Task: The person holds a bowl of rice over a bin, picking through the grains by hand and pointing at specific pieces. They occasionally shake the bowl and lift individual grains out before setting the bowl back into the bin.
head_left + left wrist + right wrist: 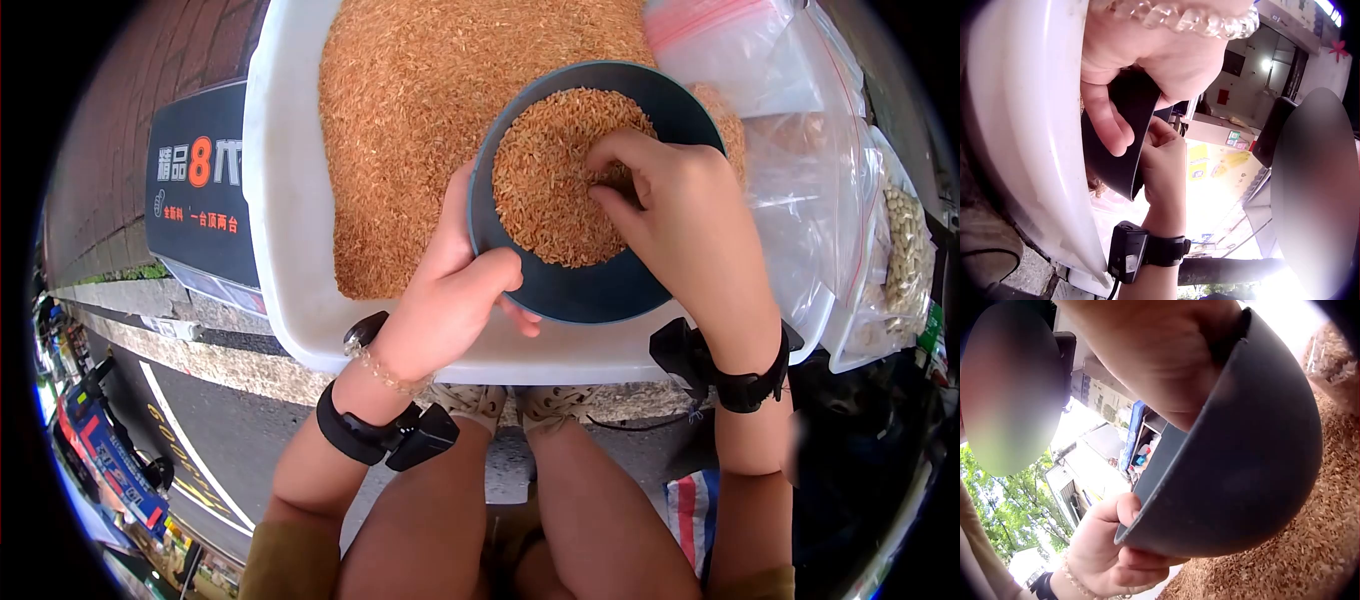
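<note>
My left hand (445,285) holds a dark bowl (570,295) by its near left side, the thumb over the rim and the fingers underneath. Reddish-brown unhusked rice (545,190) fills much of the bowl. In the right wrist view the same bowl (1254,450) is tilted, with the left hand (1113,550) at its lower rim. My right hand (690,200) reaches into the bowl with bent fingers, index and thumb tips at the grain surface. I cannot tell whether grains are pinched between them. The left wrist view shows the right hand (1166,159) behind the bowl's edge.
Below the bowl is a large white tub (290,200) with a broad heap of rice (400,150). Clear plastic bags (790,200) lie along its right side, near a bag of pale pods (905,235). A dark printed box (200,185) stands to the left.
</note>
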`<state>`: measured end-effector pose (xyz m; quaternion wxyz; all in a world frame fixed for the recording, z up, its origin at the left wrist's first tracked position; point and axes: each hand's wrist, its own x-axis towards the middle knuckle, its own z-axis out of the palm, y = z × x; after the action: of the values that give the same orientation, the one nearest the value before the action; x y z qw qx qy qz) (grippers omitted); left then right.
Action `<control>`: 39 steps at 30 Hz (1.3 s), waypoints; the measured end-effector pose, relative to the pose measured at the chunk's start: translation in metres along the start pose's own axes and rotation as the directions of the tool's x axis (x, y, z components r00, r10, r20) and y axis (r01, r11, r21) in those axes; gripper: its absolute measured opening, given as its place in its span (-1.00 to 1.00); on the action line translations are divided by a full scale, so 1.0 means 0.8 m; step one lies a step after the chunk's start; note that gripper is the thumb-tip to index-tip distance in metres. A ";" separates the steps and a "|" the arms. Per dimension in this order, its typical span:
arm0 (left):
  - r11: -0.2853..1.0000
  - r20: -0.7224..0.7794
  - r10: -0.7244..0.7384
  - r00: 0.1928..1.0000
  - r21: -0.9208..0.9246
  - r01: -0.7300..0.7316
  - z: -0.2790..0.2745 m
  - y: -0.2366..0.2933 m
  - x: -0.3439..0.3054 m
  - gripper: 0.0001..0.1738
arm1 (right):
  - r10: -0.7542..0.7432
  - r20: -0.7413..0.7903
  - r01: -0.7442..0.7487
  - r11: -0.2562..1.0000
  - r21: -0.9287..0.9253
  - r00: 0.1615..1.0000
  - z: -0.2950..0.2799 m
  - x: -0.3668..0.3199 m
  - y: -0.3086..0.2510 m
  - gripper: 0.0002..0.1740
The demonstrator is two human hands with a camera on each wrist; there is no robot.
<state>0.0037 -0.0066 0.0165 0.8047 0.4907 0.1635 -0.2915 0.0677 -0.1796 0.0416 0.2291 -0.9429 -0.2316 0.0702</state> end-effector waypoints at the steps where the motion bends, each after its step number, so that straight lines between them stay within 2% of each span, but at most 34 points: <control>1: 1.000 0.012 0.010 1.000 -0.002 -0.010 -0.001 -0.001 0.000 -0.21 | -0.017 -0.006 0.017 0.999 0.029 1.000 0.002 0.001 0.003 -0.87; 12: 1.000 0.018 0.025 1.000 -0.002 -0.025 -0.001 0.000 0.000 -0.22 | 0.024 0.007 -0.025 0.999 0.029 1.000 0.002 0.003 0.000 -0.90; 14: 1.000 0.019 0.021 1.000 0.000 -0.021 -0.001 0.000 0.000 -0.22 | -0.017 -0.024 0.019 0.997 0.069 1.000 0.005 0.003 0.004 -0.92; 21: 1.000 0.028 0.011 1.000 0.005 -0.011 -0.002 -0.001 0.001 -0.22 | -0.032 -0.037 0.036 0.995 0.098 0.999 0.004 0.001 0.007 -0.92; 24: 1.000 0.029 0.008 1.000 0.008 -0.009 0.000 0.001 0.000 -0.23 | -0.051 -0.064 0.062 0.982 0.176 0.997 -0.010 -0.006 -0.004 -0.94; 25: 1.000 0.027 0.007 1.000 0.014 -0.007 0.001 0.002 0.000 -0.23 | 0.068 -0.014 -0.056 0.904 0.425 0.998 -0.015 -0.012 -0.006 -0.94; 26: 1.000 0.029 0.010 1.000 0.016 -0.011 0.001 0.003 -0.001 -0.23 | 0.169 0.062 -0.170 0.753 0.636 0.984 -0.019 -0.018 -0.009 -0.94; 27: 1.000 0.005 -0.001 1.000 -0.006 0.001 0.001 0.003 -0.001 -0.23 | 0.171 0.056 -0.167 0.756 0.633 0.984 -0.023 -0.024 -0.012 -0.94; 28: 1.000 -0.017 -0.012 1.000 -0.029 0.011 0.002 0.002 -0.001 -0.23 | 0.213 0.135 -0.208 0.370 0.905 0.968 -0.026 -0.030 -0.014 -0.95; 29: 1.000 -0.007 -0.005 1.000 -0.026 0.004 0.002 0.002 -0.001 -0.23 | 0.211 0.221 -0.204 -0.098 0.974 0.952 -0.028 -0.033 -0.013 -0.94; 30: 0.999 -0.030 -0.013 0.999 -0.053 0.011 0.001 0.001 -0.001 -0.23 | 0.215 0.211 -0.195 -0.091 0.977 0.954 -0.028 -0.035 -0.011 -0.94; 31: 0.997 -0.053 -0.024 0.998 -0.079 0.020 0.000 0.001 -0.002 -0.23 | 0.131 0.274 -0.226 -0.297 0.928 0.953 -0.024 -0.038 -0.010 -0.90; 33: 0.997 -0.040 -0.021 0.999 -0.079 0.017 0.000 0.002 -0.002 -0.23 | -0.072 0.337 -0.301 -0.650 0.698 0.939 -0.016 -0.041 -0.009 -0.80; 39: 0.998 -0.039 -0.030 0.999 -0.061 0.028 -0.005 -0.005 0.001 -0.22 | -0.068 0.417 -0.331 -0.727 0.601 0.906 -0.010 -0.035 -0.018 -0.78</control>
<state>0.0020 -0.0051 0.0114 0.8115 0.4692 0.1954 -0.2883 0.0390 -0.1850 0.0560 0.9006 -0.1592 0.1331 0.3819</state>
